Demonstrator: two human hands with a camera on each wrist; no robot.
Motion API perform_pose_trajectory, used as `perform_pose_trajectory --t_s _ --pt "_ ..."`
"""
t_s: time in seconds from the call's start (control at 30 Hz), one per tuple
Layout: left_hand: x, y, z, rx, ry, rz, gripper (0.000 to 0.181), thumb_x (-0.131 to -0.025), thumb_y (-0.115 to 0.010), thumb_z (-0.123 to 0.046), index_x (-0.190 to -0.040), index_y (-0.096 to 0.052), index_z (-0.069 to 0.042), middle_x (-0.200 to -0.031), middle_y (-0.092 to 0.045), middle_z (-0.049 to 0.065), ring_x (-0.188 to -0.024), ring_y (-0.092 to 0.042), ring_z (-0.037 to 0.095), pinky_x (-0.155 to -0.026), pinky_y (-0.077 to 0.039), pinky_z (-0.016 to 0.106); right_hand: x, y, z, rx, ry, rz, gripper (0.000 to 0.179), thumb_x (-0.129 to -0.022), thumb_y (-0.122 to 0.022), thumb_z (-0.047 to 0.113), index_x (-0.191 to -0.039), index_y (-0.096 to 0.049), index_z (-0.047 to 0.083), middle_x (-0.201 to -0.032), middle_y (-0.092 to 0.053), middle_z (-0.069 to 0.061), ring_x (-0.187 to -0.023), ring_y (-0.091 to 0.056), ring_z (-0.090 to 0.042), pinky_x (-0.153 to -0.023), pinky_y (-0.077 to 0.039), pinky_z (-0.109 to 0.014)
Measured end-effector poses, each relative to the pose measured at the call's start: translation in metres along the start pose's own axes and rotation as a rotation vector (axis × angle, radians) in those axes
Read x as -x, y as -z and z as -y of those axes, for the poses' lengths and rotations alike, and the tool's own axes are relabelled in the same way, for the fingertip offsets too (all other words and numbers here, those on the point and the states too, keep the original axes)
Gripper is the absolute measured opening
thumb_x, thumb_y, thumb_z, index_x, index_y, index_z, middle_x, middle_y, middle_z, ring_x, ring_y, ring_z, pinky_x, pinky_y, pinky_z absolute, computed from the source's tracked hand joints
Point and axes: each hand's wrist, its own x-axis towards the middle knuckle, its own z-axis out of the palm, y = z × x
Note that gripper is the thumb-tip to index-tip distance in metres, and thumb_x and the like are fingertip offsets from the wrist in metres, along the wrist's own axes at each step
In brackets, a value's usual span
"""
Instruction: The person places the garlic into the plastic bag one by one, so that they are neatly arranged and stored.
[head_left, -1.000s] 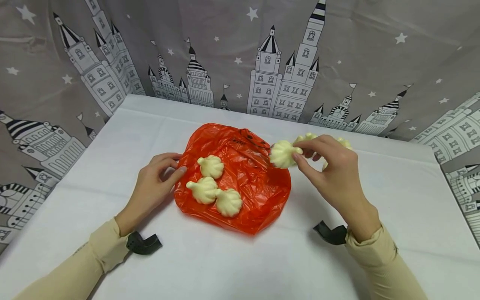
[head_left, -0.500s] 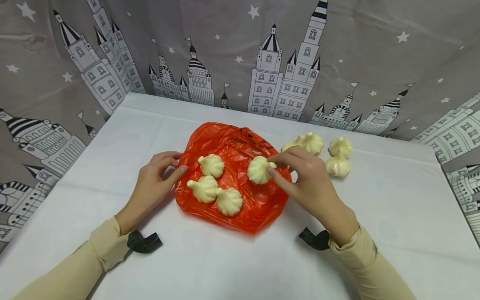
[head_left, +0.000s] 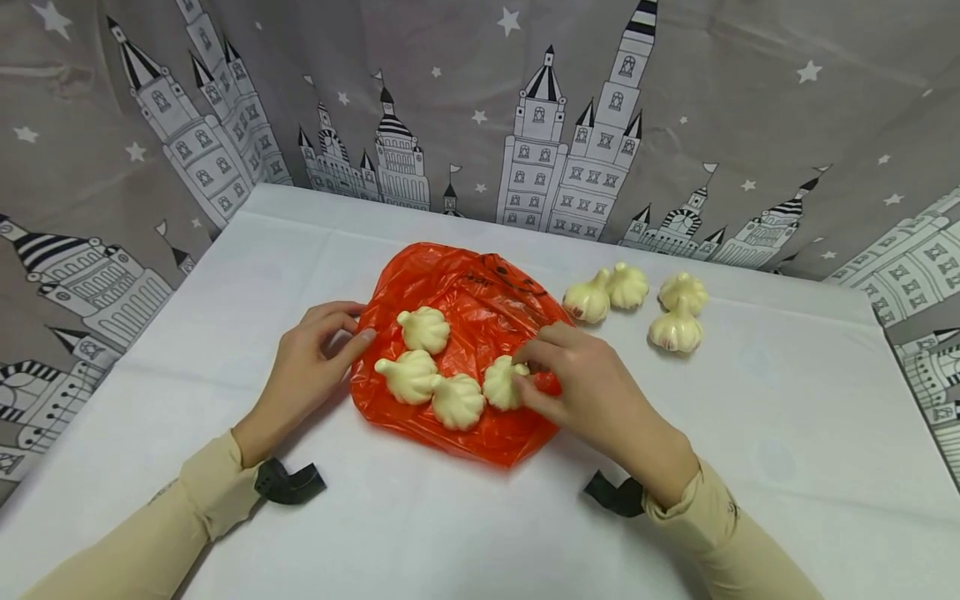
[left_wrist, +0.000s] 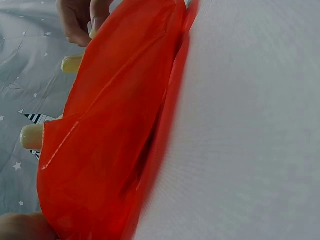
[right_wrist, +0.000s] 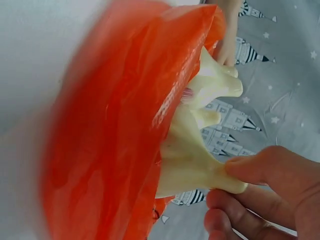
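A red plastic bag (head_left: pixel 468 292) lies spread on the white table, its rim raised around several pale garlic bulbs. My left hand (head_left: pixel 311 350) holds the bag's left edge between thumb and fingers. With thumb and fingertips, my right hand (head_left: pixel 592 383) pinches the stem of one garlic bulb (head_left: pixel 501 383) at the bag's right side, beside another bulb (head_left: pixel 457 402). Two further bulbs, one in front (head_left: pixel 409 377) and one behind (head_left: pixel 424 329), sit at the left inside the bag. The right wrist view shows the pinched garlic bulb (right_wrist: pixel 190 160) partly hidden by the bag's red wall.
Behind the right hand, two garlic bulbs (head_left: pixel 603 292) lie touching on the white table (head_left: pixel 787 400). Another pair of garlic bulbs (head_left: pixel 678 312) lies farther right. A grey curtain (head_left: pixel 450 108) printed with castles and stars hangs along the back edge.
My right hand has brought the pinched garlic bulb leftward and nearer to me, from the bag's right rim down beside the other bulbs. The left hand has stayed at the bag's edge.
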Motion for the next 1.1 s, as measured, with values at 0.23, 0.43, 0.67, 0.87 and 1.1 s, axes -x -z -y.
perform_pose_trajectory --t_s 0.23,0.43,0.67,0.87,1.1 --pt "-0.001 0.000 0.000 -0.001 0.007 0.003 0.023 -0.103 -0.070 -0.032 -0.093 -0.069 -0.011 -0.139 -0.065 0.005 -0.138 -0.054 0.025 -0.112 -0.050 0.054 0.003 0.003 0.009 0.022 -0.008 0.104 0.011 -0.084 -0.081 0.011 -0.092 -0.074 0.012 -0.087 -0.068 0.000 -0.077 -0.060 -0.013 -0.066 -0.055 -0.027" --pt "-0.001 0.000 0.000 -0.003 -0.008 -0.003 0.022 -0.102 -0.070 -0.031 -0.092 -0.069 -0.012 -0.138 -0.066 0.006 -0.137 -0.055 0.025 -0.111 -0.051 0.055 0.005 0.007 0.012 0.026 0.014 0.137 0.011 -0.082 -0.079 0.007 -0.086 -0.071 0.013 -0.083 -0.067 0.002 -0.073 -0.059 -0.011 -0.064 -0.052 -0.024" --pt "0.000 0.000 -0.001 0.003 -0.012 -0.005 0.022 -0.102 -0.070 -0.031 -0.092 -0.068 -0.011 -0.137 -0.066 0.006 -0.136 -0.055 0.026 -0.111 -0.050 0.056 0.005 0.007 0.012 0.038 -0.003 0.156 0.015 -0.084 -0.084 0.015 -0.095 -0.075 0.013 -0.089 -0.070 0.002 -0.078 -0.061 -0.012 -0.067 -0.055 -0.026" --pt "0.001 0.001 -0.001 0.006 -0.004 -0.002 0.023 -0.102 -0.070 -0.032 -0.091 -0.067 -0.011 -0.138 -0.066 0.005 -0.137 -0.055 0.025 -0.112 -0.050 0.055 0.005 0.012 0.011 0.046 -0.074 0.182 0.037 -0.081 -0.092 0.040 -0.100 -0.075 0.013 -0.094 -0.070 0.002 -0.085 -0.064 -0.013 -0.072 -0.057 -0.031" --pt "0.000 0.000 -0.001 0.000 -0.007 -0.004 0.023 -0.102 -0.070 -0.031 -0.091 -0.067 -0.012 -0.137 -0.066 0.005 -0.136 -0.055 0.025 -0.111 -0.050 0.055 0.004 0.018 0.003 0.036 -0.129 0.144 0.038 -0.090 -0.084 0.044 -0.105 -0.077 0.010 -0.098 -0.071 -0.003 -0.089 -0.066 -0.018 -0.077 -0.059 -0.037"
